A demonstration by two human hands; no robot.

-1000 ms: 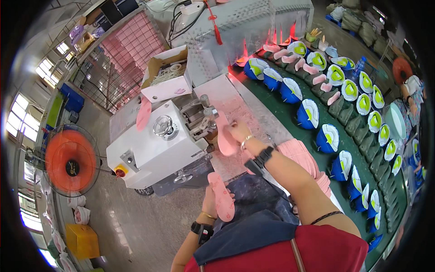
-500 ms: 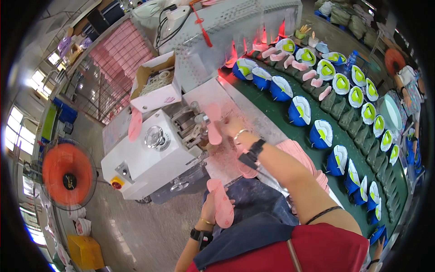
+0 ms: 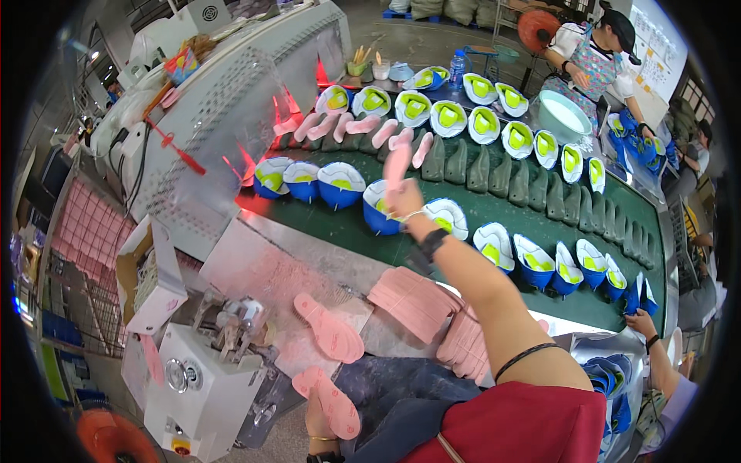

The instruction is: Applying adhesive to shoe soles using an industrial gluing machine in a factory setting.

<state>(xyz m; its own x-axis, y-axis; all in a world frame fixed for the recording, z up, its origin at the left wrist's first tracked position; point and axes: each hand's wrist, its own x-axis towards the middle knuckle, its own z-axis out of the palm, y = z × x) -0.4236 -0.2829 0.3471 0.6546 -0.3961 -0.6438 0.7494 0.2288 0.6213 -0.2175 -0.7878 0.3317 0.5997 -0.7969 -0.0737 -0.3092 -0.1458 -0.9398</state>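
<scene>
My right hand reaches out over the green conveyor belt, its fingers closed on a pink insole held toe-up. Beneath and around it stand blue and white shoe uppers with yellow-green linings. Down by my lap, my left hand grips another pink insole, which partly hides its fingers. A third insole lies flat on the metal bench between that hand and the white machine. Beyond my right hand, several insoles rest across a row of dark green shoe lasts.
Stacks of pink insoles sit on the bench's right side. A box stands behind the machine. At far left is a perforated metal housing beside glowing red light. Across the belt works a person near a pale basin.
The view has turned right. My right hand has gone from the machine to above the belt, with an insole in it. My left hand keeps its insole near my lap.
</scene>
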